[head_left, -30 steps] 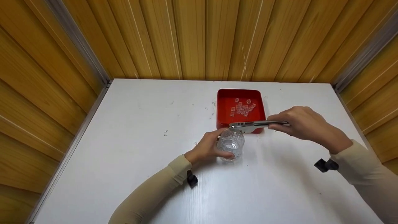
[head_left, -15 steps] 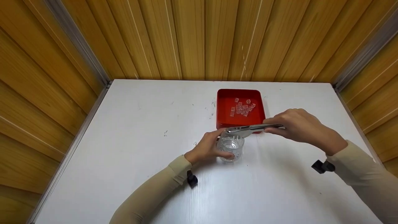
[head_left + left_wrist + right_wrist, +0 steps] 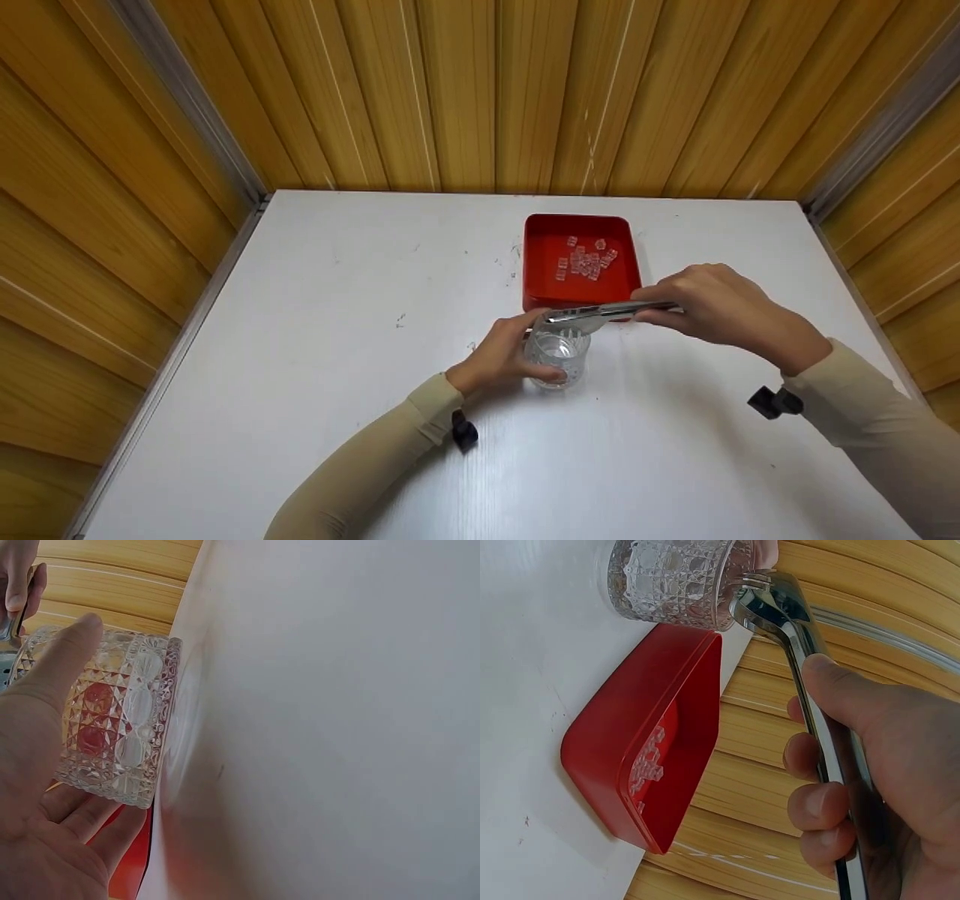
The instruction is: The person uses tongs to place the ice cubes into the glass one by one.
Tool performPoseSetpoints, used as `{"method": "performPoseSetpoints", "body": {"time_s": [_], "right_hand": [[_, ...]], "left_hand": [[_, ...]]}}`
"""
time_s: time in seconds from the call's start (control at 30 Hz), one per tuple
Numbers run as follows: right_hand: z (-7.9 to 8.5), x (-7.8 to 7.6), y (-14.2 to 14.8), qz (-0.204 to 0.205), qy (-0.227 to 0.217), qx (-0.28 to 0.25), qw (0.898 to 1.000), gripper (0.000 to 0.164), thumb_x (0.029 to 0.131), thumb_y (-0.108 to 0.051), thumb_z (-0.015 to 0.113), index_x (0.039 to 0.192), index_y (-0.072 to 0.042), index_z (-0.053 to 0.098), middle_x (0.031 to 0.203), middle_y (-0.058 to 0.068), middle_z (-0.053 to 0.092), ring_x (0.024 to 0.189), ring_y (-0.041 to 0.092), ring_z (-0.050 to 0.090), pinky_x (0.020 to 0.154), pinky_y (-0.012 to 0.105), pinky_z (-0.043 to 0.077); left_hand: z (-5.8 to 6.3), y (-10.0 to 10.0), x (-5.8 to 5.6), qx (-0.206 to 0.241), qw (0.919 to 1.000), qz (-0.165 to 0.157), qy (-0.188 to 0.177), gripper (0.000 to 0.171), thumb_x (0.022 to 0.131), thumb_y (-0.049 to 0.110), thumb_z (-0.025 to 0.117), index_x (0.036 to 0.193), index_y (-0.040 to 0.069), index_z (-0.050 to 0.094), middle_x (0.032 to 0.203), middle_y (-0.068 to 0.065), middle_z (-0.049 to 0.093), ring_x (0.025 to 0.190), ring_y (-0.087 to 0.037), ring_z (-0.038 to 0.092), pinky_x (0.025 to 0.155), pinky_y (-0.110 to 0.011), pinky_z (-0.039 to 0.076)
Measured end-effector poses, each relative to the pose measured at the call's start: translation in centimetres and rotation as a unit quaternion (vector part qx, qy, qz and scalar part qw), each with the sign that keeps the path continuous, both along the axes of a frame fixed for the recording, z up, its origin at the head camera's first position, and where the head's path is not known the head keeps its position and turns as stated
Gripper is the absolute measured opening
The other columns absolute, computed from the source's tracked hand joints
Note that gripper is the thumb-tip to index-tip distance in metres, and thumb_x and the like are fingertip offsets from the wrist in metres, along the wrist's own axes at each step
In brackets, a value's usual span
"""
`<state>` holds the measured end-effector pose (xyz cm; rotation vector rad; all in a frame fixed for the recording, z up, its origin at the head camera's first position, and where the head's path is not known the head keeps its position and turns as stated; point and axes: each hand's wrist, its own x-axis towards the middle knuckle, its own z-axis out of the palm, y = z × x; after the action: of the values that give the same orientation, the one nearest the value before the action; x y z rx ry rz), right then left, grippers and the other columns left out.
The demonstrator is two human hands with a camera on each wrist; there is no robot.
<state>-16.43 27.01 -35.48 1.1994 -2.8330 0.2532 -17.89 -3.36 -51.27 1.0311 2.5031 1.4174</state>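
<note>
A clear cut-glass tumbler [image 3: 559, 356] stands upright on the white table. My left hand [image 3: 502, 356] grips it from the left, its thumb [image 3: 64, 660] across the near side and its fingers on the far side. My right hand [image 3: 712, 311] holds metal tongs [image 3: 821, 712] by their arms, thumb on one side and fingers on the other. Their tips reach over the tumbler's mouth at the rim. Whether anything sits between the tips I cannot tell.
Just behind the tumbler stands a red square tray [image 3: 536, 289] with several clear cubes [image 3: 585, 262] scattered inside. The white table [image 3: 337, 300] meets a wood-panelled wall [image 3: 465, 97] at its back edge. More panels and metal posts flank both sides.
My right hand has brought the tongs slightly left and down, so their tips sit farther over the tumbler's mouth. The left hand and the tumbler have stayed in place.
</note>
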Motion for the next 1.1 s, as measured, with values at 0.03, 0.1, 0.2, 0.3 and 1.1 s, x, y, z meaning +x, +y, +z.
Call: {"method": "performPoseSetpoints", "body": {"time_s": [0.03,0.1,0.2,0.3,1.1], "right_hand": [[-0.01,-0.01,-0.02,0.000,0.000,0.001,1.000,0.028,0.089,-0.027,0.083,0.116,-0.024,0.080,0.096,-0.007,0.078,0.067,0.001,0.059,0.056,0.023,0.046],[-0.03,-0.02,-0.02,-0.001,-0.001,0.002,1.000,0.028,0.089,-0.026,0.083,0.116,-0.024,0.080,0.096,-0.007,0.078,0.067,0.002,0.059,0.056,0.024,0.046],[-0.17,-0.05,-0.01,-0.003,-0.002,0.000,1.000,0.029,0.088,-0.026,0.083,0.116,-0.022,0.080,0.096,-0.006,0.078,0.068,0.003,0.061,0.056,0.024,0.048],[-0.35,-0.06,0.03,-0.001,0.006,-0.002,1.000,0.026,0.088,-0.027,0.083,0.113,-0.022,0.081,0.094,-0.007,0.078,0.067,0.003,0.061,0.056,0.024,0.047],[-0.59,-0.15,-0.04,-0.012,0.009,0.005,1.000,0.030,0.087,-0.030,0.084,0.114,-0.017,0.080,0.094,-0.002,0.078,0.069,0.007,0.064,0.059,0.029,0.050]], "left_hand": [[-0.04,0.01,0.00,0.000,1.0000,0.000,-0.001,0.086,0.072,0.037,0.095,0.144,0.016,0.054,0.124,0.005,0.071,0.112,-0.007,0.064,0.101,-0.024,0.050],[-0.09,0.02,-0.01,0.001,1.0000,0.001,-0.004,0.086,0.072,0.038,0.095,0.144,0.017,0.054,0.125,0.005,0.070,0.112,-0.007,0.064,0.101,-0.024,0.050],[-0.14,0.05,-0.03,0.002,1.0000,0.001,-0.005,0.086,0.072,0.038,0.095,0.144,0.017,0.054,0.126,0.005,0.070,0.113,-0.007,0.064,0.101,-0.024,0.050],[-0.16,0.07,-0.03,0.003,1.0000,0.000,-0.003,0.085,0.072,0.037,0.095,0.144,0.016,0.054,0.126,0.005,0.070,0.113,-0.007,0.064,0.101,-0.024,0.050],[-0.07,0.18,0.03,0.007,0.9999,-0.006,-0.010,0.087,0.074,0.037,0.094,0.148,0.017,0.051,0.128,0.003,0.070,0.113,-0.007,0.064,0.101,-0.024,0.050]]}}
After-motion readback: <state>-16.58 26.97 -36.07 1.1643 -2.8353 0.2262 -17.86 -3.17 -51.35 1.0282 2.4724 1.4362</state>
